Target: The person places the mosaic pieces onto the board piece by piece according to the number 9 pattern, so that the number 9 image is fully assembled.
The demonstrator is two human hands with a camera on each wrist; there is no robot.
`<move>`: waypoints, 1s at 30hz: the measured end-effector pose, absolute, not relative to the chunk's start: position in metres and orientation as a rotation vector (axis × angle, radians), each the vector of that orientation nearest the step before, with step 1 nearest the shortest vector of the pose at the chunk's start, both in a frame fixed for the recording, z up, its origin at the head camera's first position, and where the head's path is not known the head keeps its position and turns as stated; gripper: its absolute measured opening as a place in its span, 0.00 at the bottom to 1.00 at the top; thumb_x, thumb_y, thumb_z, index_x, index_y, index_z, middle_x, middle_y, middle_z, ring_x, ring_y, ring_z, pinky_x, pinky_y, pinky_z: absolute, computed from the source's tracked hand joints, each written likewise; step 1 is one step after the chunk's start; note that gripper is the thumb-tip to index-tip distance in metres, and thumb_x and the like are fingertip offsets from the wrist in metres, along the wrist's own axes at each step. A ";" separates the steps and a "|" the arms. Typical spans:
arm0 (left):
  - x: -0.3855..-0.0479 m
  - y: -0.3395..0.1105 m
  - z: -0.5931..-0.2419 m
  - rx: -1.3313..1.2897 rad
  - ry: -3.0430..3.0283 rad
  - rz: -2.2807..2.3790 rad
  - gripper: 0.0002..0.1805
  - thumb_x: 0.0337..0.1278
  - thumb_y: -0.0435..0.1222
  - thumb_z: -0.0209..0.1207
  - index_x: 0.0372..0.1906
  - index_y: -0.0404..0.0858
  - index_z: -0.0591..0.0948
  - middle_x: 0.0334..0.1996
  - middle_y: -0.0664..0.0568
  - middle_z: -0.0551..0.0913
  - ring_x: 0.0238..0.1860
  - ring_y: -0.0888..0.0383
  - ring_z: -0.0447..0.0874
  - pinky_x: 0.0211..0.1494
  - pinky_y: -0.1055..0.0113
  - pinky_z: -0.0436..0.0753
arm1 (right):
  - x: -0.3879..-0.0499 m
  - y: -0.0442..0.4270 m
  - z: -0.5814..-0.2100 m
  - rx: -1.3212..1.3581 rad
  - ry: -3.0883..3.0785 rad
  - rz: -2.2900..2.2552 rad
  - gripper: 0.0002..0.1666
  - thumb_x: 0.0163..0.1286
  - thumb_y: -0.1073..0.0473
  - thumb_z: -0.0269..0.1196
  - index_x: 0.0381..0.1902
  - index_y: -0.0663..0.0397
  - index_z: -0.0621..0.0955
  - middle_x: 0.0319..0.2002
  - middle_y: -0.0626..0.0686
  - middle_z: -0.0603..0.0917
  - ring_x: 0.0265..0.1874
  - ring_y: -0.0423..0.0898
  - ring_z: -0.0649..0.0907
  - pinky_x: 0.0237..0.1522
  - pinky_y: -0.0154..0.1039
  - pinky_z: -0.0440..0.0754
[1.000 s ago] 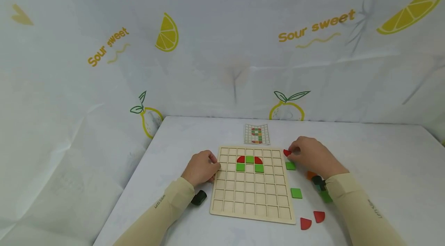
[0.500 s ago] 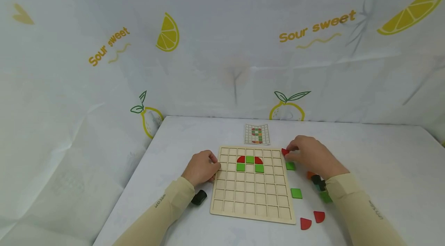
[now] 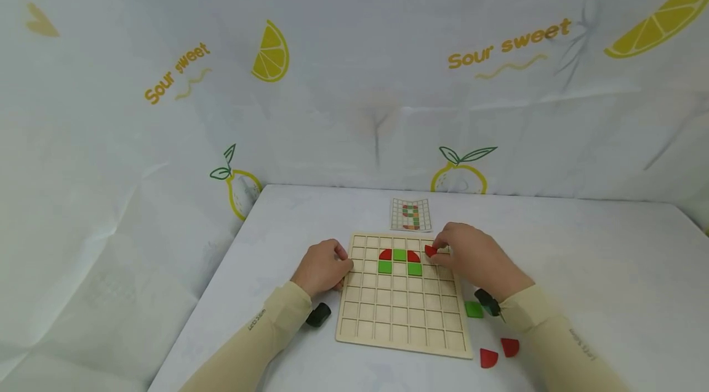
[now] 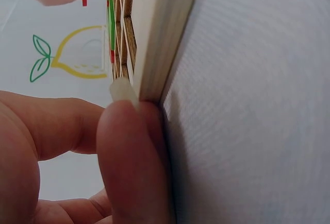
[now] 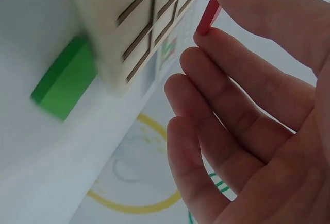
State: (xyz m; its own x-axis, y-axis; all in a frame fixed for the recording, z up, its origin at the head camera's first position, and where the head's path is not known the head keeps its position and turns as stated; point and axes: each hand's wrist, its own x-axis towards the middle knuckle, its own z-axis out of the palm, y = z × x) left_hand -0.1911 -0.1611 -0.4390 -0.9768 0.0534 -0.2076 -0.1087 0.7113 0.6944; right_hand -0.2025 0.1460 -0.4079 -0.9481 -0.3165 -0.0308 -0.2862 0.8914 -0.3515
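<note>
Between thumb and index finger, my right hand [image 3: 477,258] pinches a red quarter-circle tile [image 3: 430,251] over the upper right cells of the wooden grid board [image 3: 400,318]. The right wrist view shows the same red tile [image 5: 209,13] edge-on, with the other fingers curved below it. My left hand [image 3: 321,268] grips the board's left edge; in the left wrist view a thumb [image 4: 129,141] lies against the wooden rim [image 4: 160,44]. Near the board's top sit two red quarter-circle tiles [image 3: 385,254] with a green square tile [image 3: 399,255] between them, and two green squares [image 3: 384,267] below.
A pattern card [image 3: 410,215] lies behind the board. To the right are a loose green square [image 3: 473,309] and two red quarter-circles [image 3: 488,358]. A dark wrist-worn device [image 3: 318,315] is by the left wrist. A lemon-printed cloth [image 3: 332,121] hangs behind.
My right hand has carried the red quarter-circle tile leftward, from beside the board to above its upper right cells. The left hand stays at the board's edge.
</note>
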 end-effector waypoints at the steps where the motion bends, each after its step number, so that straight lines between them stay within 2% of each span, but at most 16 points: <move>1: -0.191 -0.161 -0.439 -0.046 2.705 1.117 0.05 0.69 0.38 0.63 0.41 0.40 0.81 0.17 0.53 0.84 0.19 0.59 0.84 0.28 0.67 0.77 | -0.201 0.142 -0.408 -0.481 2.974 -0.532 0.12 0.68 0.50 0.77 0.44 0.50 0.92 0.41 0.47 0.87 0.42 0.46 0.83 0.49 0.49 0.87; 8: -0.191 -0.159 -0.438 -0.060 2.698 1.121 0.05 0.69 0.38 0.64 0.40 0.41 0.81 0.18 0.52 0.84 0.19 0.59 0.84 0.27 0.67 0.77 | -0.190 0.121 -0.408 -0.573 2.976 -0.512 0.10 0.68 0.53 0.77 0.43 0.50 0.92 0.42 0.45 0.87 0.43 0.44 0.84 0.47 0.45 0.87; 15: -0.190 -0.161 -0.437 -0.049 2.700 1.129 0.05 0.69 0.37 0.64 0.40 0.40 0.81 0.18 0.52 0.84 0.19 0.58 0.84 0.27 0.67 0.77 | -0.180 0.097 -0.407 -0.722 2.989 -0.503 0.07 0.67 0.53 0.78 0.37 0.48 0.91 0.35 0.42 0.83 0.33 0.38 0.78 0.38 0.37 0.81; 22: -0.190 -0.162 -0.438 -0.043 2.714 1.112 0.05 0.69 0.38 0.64 0.40 0.40 0.81 0.19 0.52 0.84 0.19 0.58 0.84 0.28 0.67 0.77 | -0.176 0.073 -0.411 -0.790 2.988 -0.523 0.07 0.65 0.54 0.79 0.36 0.50 0.92 0.34 0.42 0.83 0.33 0.38 0.79 0.38 0.37 0.83; 30: -0.191 -0.160 -0.438 -0.045 2.712 1.105 0.06 0.69 0.38 0.65 0.40 0.40 0.81 0.20 0.52 0.85 0.20 0.58 0.84 0.29 0.67 0.78 | -0.173 0.066 -0.419 -0.866 3.017 -0.452 0.07 0.63 0.53 0.80 0.32 0.48 0.91 0.32 0.41 0.82 0.33 0.37 0.78 0.37 0.37 0.82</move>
State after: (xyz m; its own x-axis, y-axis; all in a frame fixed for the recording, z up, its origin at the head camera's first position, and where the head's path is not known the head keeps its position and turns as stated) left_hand -0.1905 -0.1605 -0.4381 -0.9770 0.0513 -0.2072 -0.1081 0.7180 0.6876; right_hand -0.1726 0.0659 -0.4189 -0.8505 -0.5152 0.1059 -0.5236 0.8104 -0.2629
